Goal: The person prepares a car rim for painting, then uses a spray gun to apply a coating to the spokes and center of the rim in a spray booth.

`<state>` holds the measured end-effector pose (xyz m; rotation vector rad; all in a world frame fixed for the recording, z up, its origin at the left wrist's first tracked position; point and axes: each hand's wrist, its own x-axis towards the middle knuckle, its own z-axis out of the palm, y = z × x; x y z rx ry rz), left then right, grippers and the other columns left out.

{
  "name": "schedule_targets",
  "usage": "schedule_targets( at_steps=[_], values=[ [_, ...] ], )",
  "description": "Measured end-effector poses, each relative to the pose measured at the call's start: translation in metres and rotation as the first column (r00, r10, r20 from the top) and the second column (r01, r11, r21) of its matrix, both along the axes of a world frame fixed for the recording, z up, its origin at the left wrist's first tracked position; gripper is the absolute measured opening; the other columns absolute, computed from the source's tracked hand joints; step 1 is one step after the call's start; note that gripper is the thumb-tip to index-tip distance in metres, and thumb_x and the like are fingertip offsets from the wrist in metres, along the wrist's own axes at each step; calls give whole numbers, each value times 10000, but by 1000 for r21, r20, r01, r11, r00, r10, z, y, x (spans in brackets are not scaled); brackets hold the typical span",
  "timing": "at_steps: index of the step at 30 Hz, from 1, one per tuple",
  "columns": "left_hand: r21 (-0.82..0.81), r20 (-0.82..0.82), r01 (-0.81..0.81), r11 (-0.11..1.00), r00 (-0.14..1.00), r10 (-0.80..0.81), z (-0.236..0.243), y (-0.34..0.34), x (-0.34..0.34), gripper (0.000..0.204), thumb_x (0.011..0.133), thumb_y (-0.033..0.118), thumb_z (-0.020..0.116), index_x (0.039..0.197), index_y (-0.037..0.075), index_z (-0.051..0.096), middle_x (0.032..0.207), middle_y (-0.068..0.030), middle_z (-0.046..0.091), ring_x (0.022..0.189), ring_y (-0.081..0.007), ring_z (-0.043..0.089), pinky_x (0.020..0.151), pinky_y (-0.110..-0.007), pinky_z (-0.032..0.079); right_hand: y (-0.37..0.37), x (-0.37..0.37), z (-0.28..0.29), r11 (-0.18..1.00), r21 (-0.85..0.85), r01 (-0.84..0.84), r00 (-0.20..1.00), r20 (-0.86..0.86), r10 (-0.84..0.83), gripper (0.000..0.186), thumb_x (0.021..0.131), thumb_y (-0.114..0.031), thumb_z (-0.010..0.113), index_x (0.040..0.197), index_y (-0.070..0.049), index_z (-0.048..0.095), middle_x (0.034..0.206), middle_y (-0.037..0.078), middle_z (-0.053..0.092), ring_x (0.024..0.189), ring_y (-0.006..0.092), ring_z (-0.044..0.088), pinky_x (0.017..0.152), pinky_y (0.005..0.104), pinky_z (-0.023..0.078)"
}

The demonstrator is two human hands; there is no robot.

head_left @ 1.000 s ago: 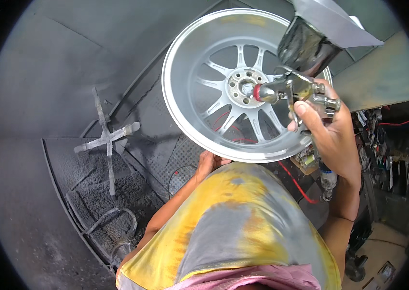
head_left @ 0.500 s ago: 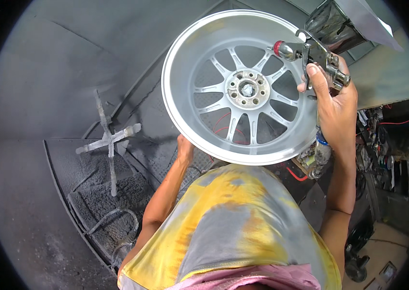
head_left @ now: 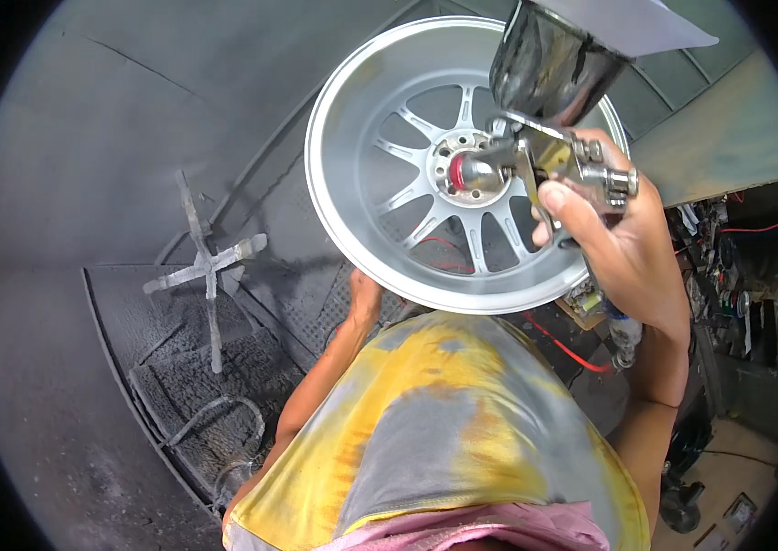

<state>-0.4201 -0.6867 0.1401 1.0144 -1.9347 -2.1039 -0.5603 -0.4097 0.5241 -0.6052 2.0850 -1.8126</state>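
At the far left, a grey-crusted cross-shaped stand (head_left: 208,264) is standing well apart from the work, so it is probably posing little risk. Next, the left hand (head_left: 365,296) is sitting by the near-left lip of the silver wheel (head_left: 474,237); its fingers are disappearing under that lip, and I cannot tell whether they are pinching it or only resting there. If that support is failing, the wheel could be tipping or swinging into the stained garment (head_left: 481,413), smearing any wet finish (whether it is wet, the view is not showing).

The wheel is lying tilted in front of the torso, its hub partly hiding behind the red-ringed nozzle (head_left: 459,173) of the spray gun (head_left: 545,156). So close in line, the nozzle could be knocking a spoke, or too near a spray could be causing runs. Above it, the metal cup (head_left: 550,64) is leaning, and a pale sheet (head_left: 632,23) is covering its top; a steeper tilt could be causing a drip. The right hand's (head_left: 623,225) fingers are wrapping around the gun's handle and trigger, while below, a red hose (head_left: 563,344) could be snagging.
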Motion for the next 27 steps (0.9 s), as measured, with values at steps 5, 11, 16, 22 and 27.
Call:
schedule_targets(
  at_steps=[5, 11, 16, 22, 27],
  values=[
    [221, -37, 95, 971, 995, -89, 53, 41, 6, 338, 1050, 223, 529, 1192, -32, 701, 1073, -141, 765, 893, -218, 745, 803, -377, 617, -9, -11, -12, 985, -110, 134, 979, -142, -149, 233, 1053, -135, 648, 1232, 11, 615, 946, 11, 656, 780, 79, 629, 741, 249, 538],
    [382, -15, 82, 920, 997, -82, 75, 49, 11, 284, 1027, 171, 594, 1196, -33, 694, 1073, -141, 771, 930, -222, 758, 846, -368, 627, 7, -5, -22, 976, 81, 204, 977, -83, -197, 324, 1034, -125, 680, 1303, 36, 600, 964, 20, 697, 791, 71, 624, 736, 251, 518],
    [218, -30, -34, 975, 999, 41, 52, 15, -2, 320, 1037, 287, 612, 1142, 0, 706, 1029, -108, 771, 880, -203, 748, 822, -388, 627, 14, 1, -36, 991, 125, 43, 995, 87, -54, 341, 1046, -153, 665, 1314, 41, 578, 930, 20, 683, 778, 78, 619, 730, 254, 505],
    [102, -64, -40, 994, 997, 46, 56, -17, -25, 321, 1021, 299, 651, 1153, 12, 704, 991, -64, 756, 871, -174, 728, 809, -384, 613, 1, -11, -50, 981, -30, 190, 981, -35, -191, 287, 1058, -148, 654, 1290, 13, 606, 941, 14, 680, 769, 63, 611, 711, 248, 505],
    [107, -89, -60, 993, 994, 69, 52, -28, -41, 274, 1010, 237, 660, 1141, 2, 707, 1004, -50, 744, 891, -157, 700, 802, -338, 574, 11, -28, -46, 942, -39, 333, 928, -165, -334, 251, 1060, -151, 655, 1247, 13, 627, 965, 11, 681, 786, 60, 608, 718, 248, 515]
  ],
)
